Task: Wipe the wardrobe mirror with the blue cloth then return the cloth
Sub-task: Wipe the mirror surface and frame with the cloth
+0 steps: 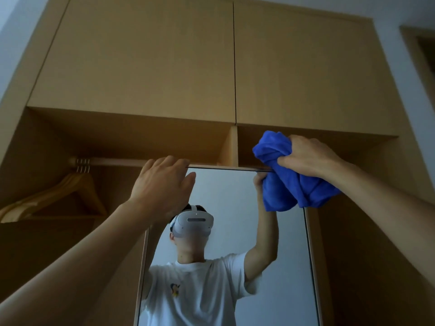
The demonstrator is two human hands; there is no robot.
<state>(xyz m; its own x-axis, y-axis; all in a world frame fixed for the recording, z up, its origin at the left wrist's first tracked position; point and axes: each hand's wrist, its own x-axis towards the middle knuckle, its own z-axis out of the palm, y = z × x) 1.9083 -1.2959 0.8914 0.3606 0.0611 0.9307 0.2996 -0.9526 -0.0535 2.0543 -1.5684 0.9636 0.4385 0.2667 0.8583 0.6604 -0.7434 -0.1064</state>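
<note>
The tall wardrobe mirror [289,267] stands straight ahead, and a person in a white shirt and a headset is reflected in it. My right hand [308,156] grips the bunched blue cloth [284,170] against the mirror's top right corner. The cloth hangs down over the glass there. My left hand [162,187] lies with straight fingers over the mirror's top left corner, fingertips at its upper edge. It holds nothing.
Closed wooden upper cabinet doors [164,67] fill the space above. An open compartment on the left holds a hanging rail [113,161] with wooden hangers [58,196]. A vertical divider [229,147] stands behind the mirror's top edge. Dark wardrobe interior lies to the right.
</note>
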